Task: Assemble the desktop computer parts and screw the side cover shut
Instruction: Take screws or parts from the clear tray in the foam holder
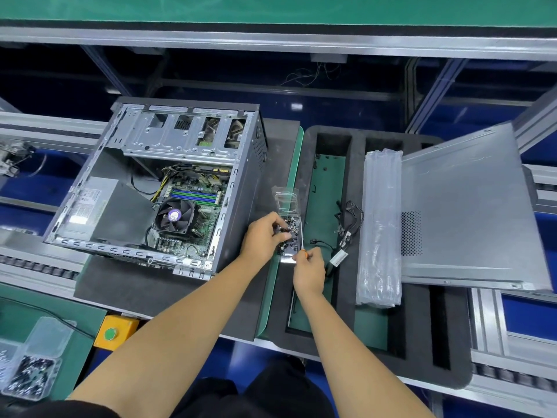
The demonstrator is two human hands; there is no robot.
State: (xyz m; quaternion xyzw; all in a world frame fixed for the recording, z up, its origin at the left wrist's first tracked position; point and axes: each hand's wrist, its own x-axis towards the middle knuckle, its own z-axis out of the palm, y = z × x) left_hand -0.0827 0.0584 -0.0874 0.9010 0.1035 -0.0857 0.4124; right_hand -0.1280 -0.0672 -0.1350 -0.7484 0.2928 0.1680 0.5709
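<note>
Meanwhile, at the lower left of the frame, a clear tub of dark screws (pixel 30 377) sits on the green bench, well apart from the work. Above it, centre left, the open computer case (pixel 156 188) lies on its side on dark foam, motherboard and cooler fan (pixel 174 215) exposed; a dropped screw could roll in there and hide among the components.

At centre frame, my left hand (pixel 265 236) curls its fingers into a small clear screw box (pixel 287 233) whose lid stands open, perched at the edge of the green mat beside the case. It seems to pinch a screw, though the fingertips are too crowded to be sure. A nudge here could tip the box and scatter its contents.

Just right of it, my right hand (pixel 309 271) grips a screwdriver (pixel 302 252), only its orange end showing, the tip close to my other fingers.

Further right, loose black cables (pixel 346 224) lie in the foam tray (pixel 307 164), then a clear plastic bag (pixel 381 227). The grey side cover (pixel 464 206) rests at the right of the frame, overhanging the tray, not yet fitted; a knock could slide it off.
</note>
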